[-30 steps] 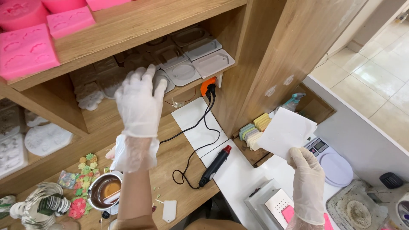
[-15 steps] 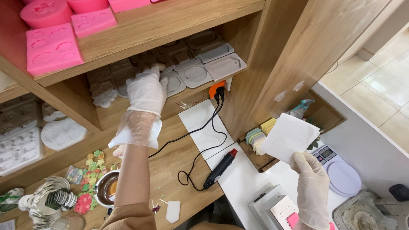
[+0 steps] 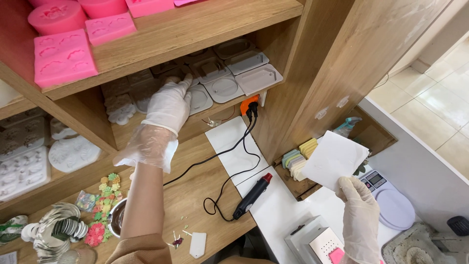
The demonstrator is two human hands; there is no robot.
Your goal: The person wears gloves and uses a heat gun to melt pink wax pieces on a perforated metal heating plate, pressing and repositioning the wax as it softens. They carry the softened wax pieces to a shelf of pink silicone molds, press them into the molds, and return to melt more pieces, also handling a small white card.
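while our left hand [image 3: 168, 105] reaches into the middle shelf [image 3: 205, 122], its gloved fingers [image 3: 184, 84] lie spread and flat on the pale moulds [image 3: 224, 87] stored there, pressing on one near the back but not yet closed round it. these moulds sit in overlapping rows, grey-white, with shallow shaped hollows; we judge them light, soft and bendy, so a pinch at one thin edge would let it flop, and a grip across the rim with the thumb underneath looks safer. our right hand [image 3: 360, 208] is low on the right, over the white counter [image 3: 273, 200], its fingers pinched together on the lower corner of a white sheet of paper [image 3: 334, 159], which stands up limp and light and would crease easily. pink moulds [image 3: 62, 56] rest on the shelf above. on the wooden counter [image 3: 195, 186] below lie a black heat tool [image 3: 252, 195] with its cord, small coloured flowers [image 3: 100, 205] and a metal cup [image 3: 116, 217]. a purple scale [image 3: 391, 203] sits just beyond the paper.
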